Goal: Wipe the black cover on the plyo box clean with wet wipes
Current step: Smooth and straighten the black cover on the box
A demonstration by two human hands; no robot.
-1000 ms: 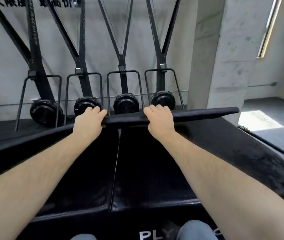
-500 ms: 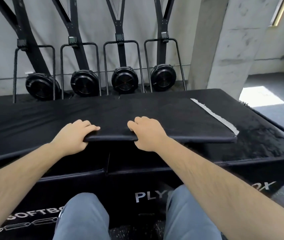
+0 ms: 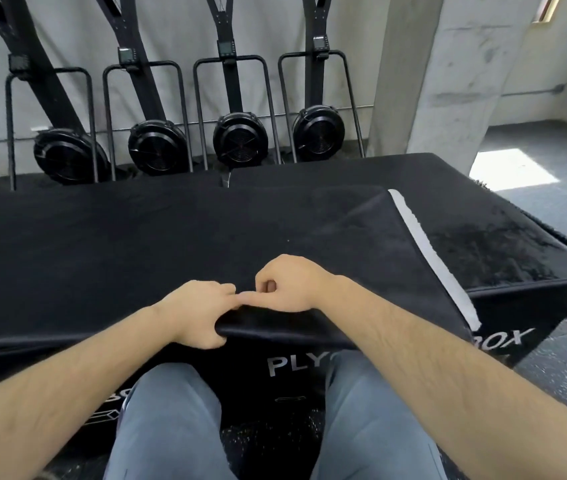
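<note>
Grey concrete wall and pillar [image 3: 424, 81] behind, with four black fan-wheel machines [image 3: 240, 138] in a row; in front, the black padded plyo box [image 3: 524, 306] lettered in silver. Over its top lies the black fabric cover [image 3: 171, 244], a pale grey strip [image 3: 427, 251] running down its right edge. The cover's near hem is bunched at the box's front edge, just above your knees [image 3: 171, 410]. Your left hand [image 3: 199, 313] has its fingers curled round that hem. Your right hand [image 3: 289, 285], touching the left, is curled too and seems to pinch the same fold — its fingertips are partly hidden. No wet wipes show. The step in hand is probably seating the cover before wiping: draw the hem evenly toward you, both hands level, so the cloth lies flat and taut — wrinkles would likely hold dirt and snag a wipe.
</note>
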